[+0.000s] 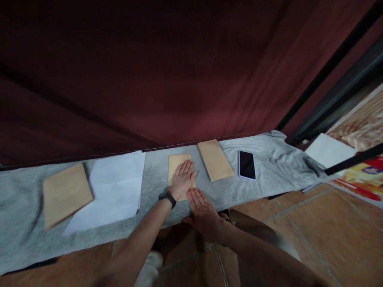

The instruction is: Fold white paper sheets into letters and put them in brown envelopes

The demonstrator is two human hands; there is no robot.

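Observation:
My left hand [183, 180] lies flat on a tan paper envelope [176, 160], fingers stretched out over its middle and right side. At the envelope's lower right corner, my right hand [203, 211] rests with fingers extended and the thumb apart, its fingertips at the paper's edge. Neither hand grips anything. Just to the right lies another tan envelope [214, 159], slightly turned. Part of the paper beneath my left hand is hidden.
A grey cloth [155, 175] covers the narrow bench. White paper sheets [116, 187] and a tan envelope stack [67, 195] lie left; a phone [247, 164] lies right. A dark red curtain [179, 91] hangs behind. Black metal bars [326, 71] stand at right above the tiled floor [323, 227].

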